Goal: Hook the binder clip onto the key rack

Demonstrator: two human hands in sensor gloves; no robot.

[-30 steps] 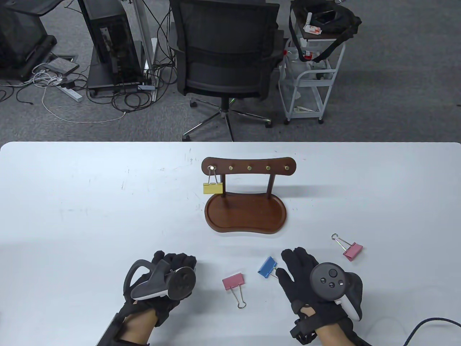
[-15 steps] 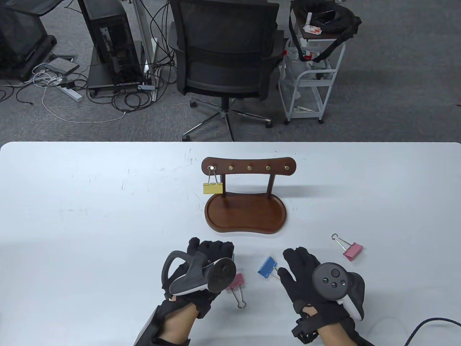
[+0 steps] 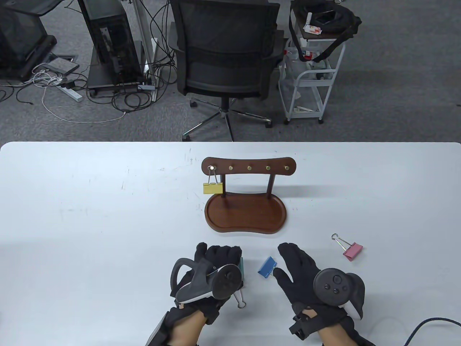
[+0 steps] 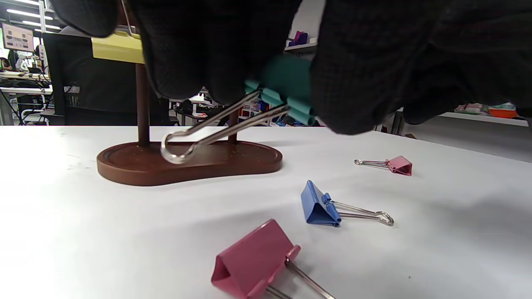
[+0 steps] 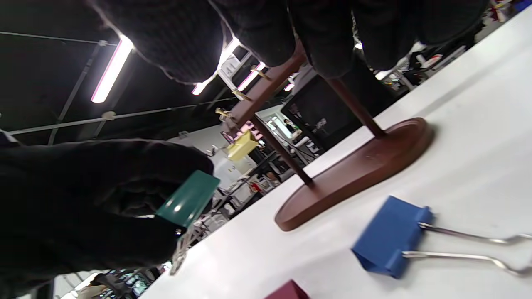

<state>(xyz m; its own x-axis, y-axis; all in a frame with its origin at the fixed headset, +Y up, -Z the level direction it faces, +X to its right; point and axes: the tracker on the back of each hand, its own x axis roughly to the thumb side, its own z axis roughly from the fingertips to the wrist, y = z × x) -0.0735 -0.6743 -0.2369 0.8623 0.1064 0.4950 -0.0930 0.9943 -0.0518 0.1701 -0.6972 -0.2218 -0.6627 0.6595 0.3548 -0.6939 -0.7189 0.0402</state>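
Observation:
The brown wooden key rack (image 3: 248, 168) stands mid-table, with a yellow binder clip (image 3: 213, 188) hanging on its leftmost peg. My left hand (image 3: 223, 254) is in front of the rack and pinches a green binder clip (image 4: 286, 89), held above the table with its wire handles (image 4: 195, 141) pointing at the rack base. The green clip also shows in the right wrist view (image 5: 187, 199). My right hand (image 3: 288, 261) is open and empty, its fingers spread beside a blue clip (image 3: 267, 267) lying on the table.
A pink clip (image 4: 253, 261) lies under my left hand; only its wire handle (image 3: 240, 302) shows in the table view. Another pink clip (image 3: 352, 251) lies at the right. A black cable (image 3: 428, 324) runs off the bottom right corner.
My left hand has moved right and a little toward the rack, and now covers the near pink clip, with the green clip showing at its fingers. My right hand has shifted slightly left.

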